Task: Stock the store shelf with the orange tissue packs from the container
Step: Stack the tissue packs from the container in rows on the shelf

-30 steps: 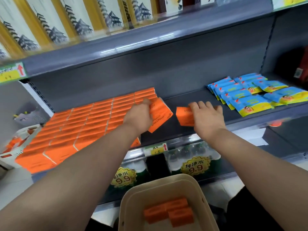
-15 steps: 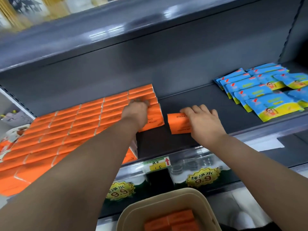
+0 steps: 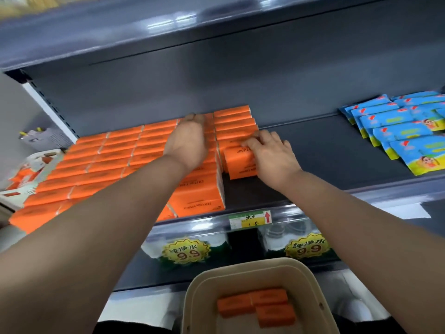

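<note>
Orange tissue packs (image 3: 115, 155) fill the left half of the dark shelf (image 3: 313, 150) in tight rows. My left hand (image 3: 187, 143) lies flat across one row, its fingertips reaching the back packs near the shelf wall. My right hand (image 3: 271, 154) grips an orange tissue pack (image 3: 239, 163) at the front of the rightmost column, fingers curled over its top edge and pressing it against the packs behind. Below, the beige container (image 3: 199, 285) holds three more orange packs (image 3: 257, 307).
Blue and yellow sachets (image 3: 404, 133) lie on the right end of the shelf, with bare shelf between them and the orange rows. Bottled water with 9.9 price stickers (image 3: 185, 253) fills the lower shelf. A white basket (image 3: 36, 162) with orange packs stands at far left.
My left hand set its tilted pack down into the rows and slid further back. My right hand moved its pack left and back, up against the rightmost column. The camera came closer.
</note>
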{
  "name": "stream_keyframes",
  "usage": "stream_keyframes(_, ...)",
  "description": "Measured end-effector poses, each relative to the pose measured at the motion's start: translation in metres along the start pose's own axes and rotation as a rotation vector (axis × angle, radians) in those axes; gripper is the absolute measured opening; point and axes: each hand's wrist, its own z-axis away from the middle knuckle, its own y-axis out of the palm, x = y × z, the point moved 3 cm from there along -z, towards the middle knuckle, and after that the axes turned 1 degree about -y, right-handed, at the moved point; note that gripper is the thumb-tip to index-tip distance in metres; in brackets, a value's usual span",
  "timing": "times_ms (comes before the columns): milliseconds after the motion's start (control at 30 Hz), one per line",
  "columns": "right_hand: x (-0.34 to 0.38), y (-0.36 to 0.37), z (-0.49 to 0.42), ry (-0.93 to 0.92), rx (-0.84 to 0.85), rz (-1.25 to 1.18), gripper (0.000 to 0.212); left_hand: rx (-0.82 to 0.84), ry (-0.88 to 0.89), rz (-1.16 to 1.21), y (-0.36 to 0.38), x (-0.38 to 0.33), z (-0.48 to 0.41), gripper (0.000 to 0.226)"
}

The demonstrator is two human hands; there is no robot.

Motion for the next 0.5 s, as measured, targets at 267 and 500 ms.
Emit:
stream_keyframes(267, 0.018, 0.025, -0.011, 0.050, 0.065, -0.108, 0.063, -0.009, 0.009, 0.058, -0.010, 0.014, 0.015, 0.035)
stream_keyframes(500, 0.016, 0.025, -0.004, 0.037, 0.033, -0.049, 0.075, 0.003, 0.063, 0.132, -0.012, 0.002, 0.032, 0.037)
